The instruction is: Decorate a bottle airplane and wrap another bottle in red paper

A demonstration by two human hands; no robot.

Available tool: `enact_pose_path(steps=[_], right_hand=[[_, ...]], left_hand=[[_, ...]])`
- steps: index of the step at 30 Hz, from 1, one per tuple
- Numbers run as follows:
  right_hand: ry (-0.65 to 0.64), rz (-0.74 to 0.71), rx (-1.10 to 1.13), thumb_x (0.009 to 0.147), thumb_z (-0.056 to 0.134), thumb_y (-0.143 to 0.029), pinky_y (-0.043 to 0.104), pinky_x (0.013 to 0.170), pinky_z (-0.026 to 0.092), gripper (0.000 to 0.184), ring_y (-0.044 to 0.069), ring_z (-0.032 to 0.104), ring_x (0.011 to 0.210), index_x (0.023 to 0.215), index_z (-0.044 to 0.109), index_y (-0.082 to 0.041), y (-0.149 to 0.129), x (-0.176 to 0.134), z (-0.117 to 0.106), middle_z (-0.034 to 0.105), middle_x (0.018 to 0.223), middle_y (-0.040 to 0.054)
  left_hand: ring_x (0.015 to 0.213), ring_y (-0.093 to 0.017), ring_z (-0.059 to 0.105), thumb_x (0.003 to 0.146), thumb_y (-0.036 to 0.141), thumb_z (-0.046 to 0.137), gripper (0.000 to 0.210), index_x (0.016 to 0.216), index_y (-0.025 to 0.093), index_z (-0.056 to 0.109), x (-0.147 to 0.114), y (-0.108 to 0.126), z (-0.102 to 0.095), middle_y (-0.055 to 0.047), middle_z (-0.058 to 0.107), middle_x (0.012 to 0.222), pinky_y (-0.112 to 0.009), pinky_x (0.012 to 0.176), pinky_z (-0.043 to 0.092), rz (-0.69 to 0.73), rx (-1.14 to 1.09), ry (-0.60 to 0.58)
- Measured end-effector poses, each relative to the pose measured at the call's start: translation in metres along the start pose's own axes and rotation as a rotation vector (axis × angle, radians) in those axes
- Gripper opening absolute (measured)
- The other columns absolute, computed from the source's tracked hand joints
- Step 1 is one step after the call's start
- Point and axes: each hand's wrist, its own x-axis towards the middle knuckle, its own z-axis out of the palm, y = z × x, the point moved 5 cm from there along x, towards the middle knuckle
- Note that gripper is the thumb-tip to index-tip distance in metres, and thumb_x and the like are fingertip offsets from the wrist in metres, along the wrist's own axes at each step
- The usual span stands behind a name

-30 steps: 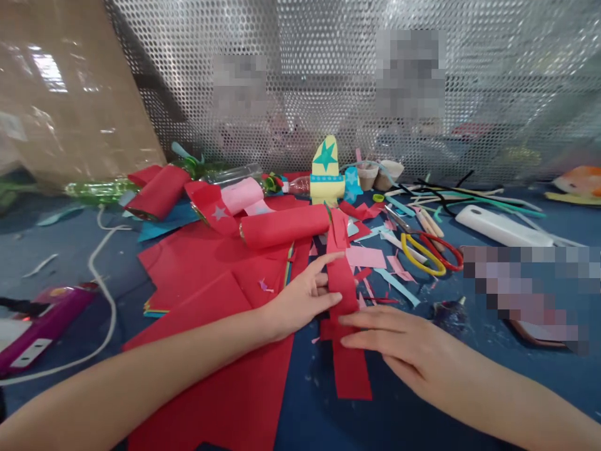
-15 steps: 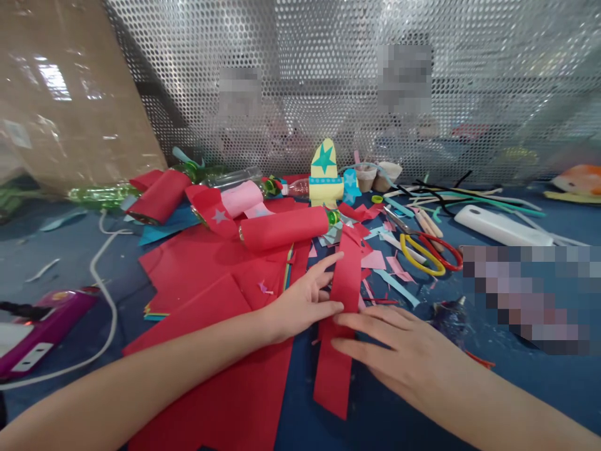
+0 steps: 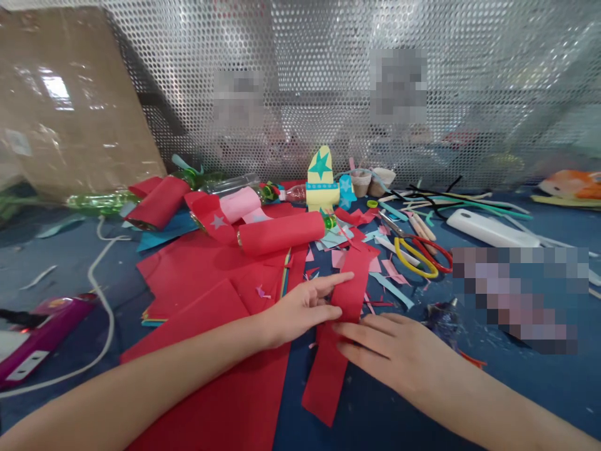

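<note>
A red paper strip (image 3: 323, 382) lies lengthwise in front of me, its lower half angled left of the upper half. My left hand (image 3: 298, 311) reaches in from the left, index finger stretched onto the upper part and thumb resting apart below it. The other left fingers are curled loosely. My right hand (image 3: 394, 354) lies on the strip's right side, with fingertips flat across its middle; its thumb is hidden. Under my left forearm are large red paper sheets (image 3: 188, 275). Beyond the strip rests a red-wrapped bottle (image 3: 282, 233) with a green neck.
Right of the strip lie paper scraps (image 3: 394, 272) and scissors (image 3: 422, 257) with yellow and red handles. A white glue gun-like tool (image 3: 491, 228) lies farther right. Behind stands a yellow paper rocket (image 3: 322, 181) by a perforated metal panel (image 3: 319, 75). A purple power strip (image 3: 56, 332) sits left.
The strip's upper end has shifted right and its lower end left, bending it more at the middle. My left index finger now reaches farther across it. The view has shifted slightly.
</note>
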Motion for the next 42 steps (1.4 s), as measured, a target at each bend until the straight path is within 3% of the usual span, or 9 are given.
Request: enact_pose_path(steps=[4,8,12,18,22,25,31,38,42], right_hand=[[-0.02,-0.004,0.14,0.097,0.032,-0.013,0.028,0.078,0.051,0.034,0.014,0.064,0.089,0.099,0.066,-0.017,-0.003,-0.002,-0.001,0.072,0.105,-0.0014],[-0.182,0.008,0.229,0.096,0.04,-0.018,0.027,0.078,0.05,0.025,0.013,0.063,0.092,0.095,0.065,-0.018,-0.011,-0.001,-0.001,0.071,0.108,-0.0035],[-0.324,0.063,0.25,0.094,0.047,-0.02,0.027,0.075,0.049,0.019,0.013,0.063,0.084,0.088,0.065,-0.02,-0.018,-0.007,-0.002,0.072,0.094,-0.0036],[-0.119,0.347,0.064,0.096,0.042,-0.03,0.029,0.068,0.049,0.023,0.015,0.063,0.078,0.085,0.061,-0.024,-0.009,-0.048,-0.026,0.07,0.084,-0.0021],[-0.055,0.602,-0.37,0.094,0.033,-0.051,0.038,0.065,0.052,0.041,0.025,0.066,0.081,0.104,0.056,-0.019,0.006,-0.084,-0.041,0.067,0.096,0.0103],[-0.064,0.705,-0.408,0.092,0.033,-0.057,0.037,0.064,0.055,0.046,0.026,0.067,0.082,0.108,0.052,-0.018,0.013,-0.1,-0.038,0.066,0.097,0.012],[-0.037,0.716,-0.288,0.096,0.032,-0.045,0.034,0.064,0.056,0.031,0.021,0.069,0.08,0.108,0.049,-0.023,0.011,-0.106,-0.031,0.069,0.092,0.0061],[-0.006,0.762,-0.277,0.094,0.035,-0.049,0.036,0.066,0.056,0.034,0.024,0.069,0.083,0.105,0.051,-0.022,0.037,-0.112,-0.034,0.069,0.094,0.0075],[-0.065,0.771,-0.221,0.091,0.04,-0.051,0.038,0.07,0.057,0.037,0.025,0.069,0.088,0.108,0.055,-0.022,0.055,-0.115,-0.032,0.07,0.098,0.0083]], left_hand=[[0.096,-0.021,0.057,0.08,0.029,0.06,0.05,0.13,0.027,0.053,0.001,-0.003,-0.005,-0.003,0.065,0.109,-0.032,0.082,0.043,-0.036,0.11,0.085],[0.092,-0.02,0.058,0.078,0.03,0.063,0.053,0.13,0.026,0.053,0.004,-0.007,-0.008,-0.004,0.065,0.105,-0.031,0.08,0.044,-0.048,0.146,0.116],[0.094,-0.021,0.06,0.077,0.031,0.064,0.057,0.133,0.025,0.05,0.004,-0.005,-0.005,-0.005,0.067,0.103,-0.034,0.082,0.046,-0.053,0.141,0.088],[0.091,-0.02,0.063,0.08,0.032,0.061,0.058,0.135,0.023,0.046,0.002,-0.004,-0.002,-0.007,0.066,0.113,-0.038,0.085,0.049,-0.062,0.12,0.061],[0.107,-0.024,0.058,0.078,0.029,0.062,0.053,0.13,0.028,0.052,0.004,-0.003,-0.005,-0.006,0.043,0.144,-0.04,0.09,0.047,0.003,0.289,0.076],[0.115,-0.026,0.054,0.078,0.025,0.061,0.054,0.131,0.028,0.051,0.003,-0.003,-0.004,-0.006,0.033,0.15,-0.039,0.093,0.046,0.029,0.345,0.057],[0.114,-0.024,0.058,0.08,0.02,0.058,0.055,0.134,0.029,0.048,0.0,-0.007,0.002,-0.008,0.028,0.152,-0.038,0.091,0.048,0.021,0.269,0.009],[0.106,-0.022,0.06,0.079,0.023,0.061,0.055,0.132,0.03,0.049,-0.001,-0.01,-0.001,-0.009,0.025,0.152,-0.039,0.088,0.05,0.033,0.321,0.04],[0.097,-0.019,0.062,0.079,0.022,0.06,0.055,0.132,0.029,0.049,0.0,-0.009,0.0,-0.009,0.042,0.141,-0.035,0.083,0.051,0.041,0.292,0.03]])
